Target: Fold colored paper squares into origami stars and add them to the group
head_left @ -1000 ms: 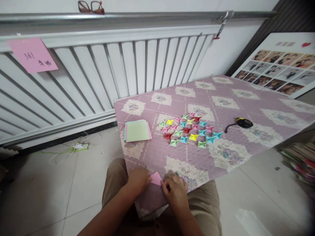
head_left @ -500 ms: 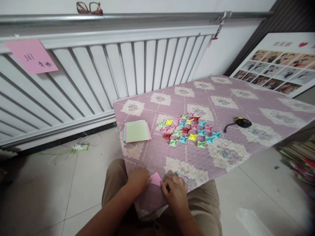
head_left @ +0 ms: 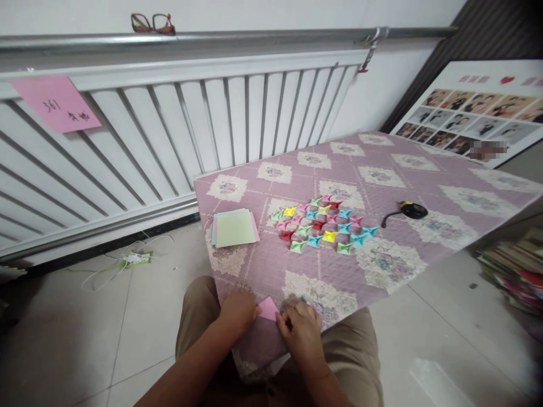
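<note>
A folded pink sheet of paper (head_left: 268, 308), a triangle with its tip pointing away from me, lies at the near edge of the table between my hands. My left hand (head_left: 240, 312) is closed on its left corner. On the right corner, my right hand (head_left: 301, 325) pinches the paper between thumb and fingers. Beyond them, several small folded paper figures (head_left: 318, 225) in pink, red, green, blue and yellow stand in rows. A stack of square paper sheets (head_left: 235, 228), pale green on top, lies to the left.
A purple flowered cloth (head_left: 271, 271) covers the table. A black object with a short cord (head_left: 413, 210) lies at the right. Behind stands a white radiator (head_left: 254, 113), with glasses (head_left: 153, 24) on the pipe above. A photo board (head_left: 470, 113) leans at the back right.
The camera view has shifted slightly. Both hands keep their hold on the pink paper, with no clear movement of the paper.
</note>
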### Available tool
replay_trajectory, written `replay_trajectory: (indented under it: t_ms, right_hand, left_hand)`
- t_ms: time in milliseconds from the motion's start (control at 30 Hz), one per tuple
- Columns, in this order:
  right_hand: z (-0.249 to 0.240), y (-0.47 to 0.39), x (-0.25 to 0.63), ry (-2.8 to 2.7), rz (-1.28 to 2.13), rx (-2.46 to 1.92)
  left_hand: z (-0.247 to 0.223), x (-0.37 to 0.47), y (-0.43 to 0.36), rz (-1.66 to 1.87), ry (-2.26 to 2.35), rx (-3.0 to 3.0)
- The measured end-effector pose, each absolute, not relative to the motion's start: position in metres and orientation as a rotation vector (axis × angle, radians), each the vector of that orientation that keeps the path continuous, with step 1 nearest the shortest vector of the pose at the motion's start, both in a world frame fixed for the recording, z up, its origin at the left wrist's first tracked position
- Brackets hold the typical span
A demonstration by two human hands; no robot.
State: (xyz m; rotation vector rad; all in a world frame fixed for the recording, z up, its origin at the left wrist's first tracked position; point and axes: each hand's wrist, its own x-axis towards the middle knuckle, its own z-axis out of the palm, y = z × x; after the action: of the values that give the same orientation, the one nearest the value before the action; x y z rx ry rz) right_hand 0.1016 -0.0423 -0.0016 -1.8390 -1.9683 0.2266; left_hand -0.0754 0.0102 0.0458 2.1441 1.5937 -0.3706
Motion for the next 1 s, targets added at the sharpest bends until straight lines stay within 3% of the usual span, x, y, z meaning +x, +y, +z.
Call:
replay_trajectory:
  t_ms: [300,633,1000]
  right_hand:
    - [0.003,-0.047,0.1,-1.943,0.181,-1.796]
    - [0.0,-0.05,0.105,-1.934,0.18,-1.702]
    - [-0.011,-0.063,0.077,-2.205,-0.056,-1.495]
  left_hand:
    - [0.04,-0.08,0.004,-0.236,1.563,2.261]
    - [0.026,-0.087,0.009,-0.094,1.154,2.525]
    - [0.022,-0.089,0.015,-0.005,1.115,2.514]
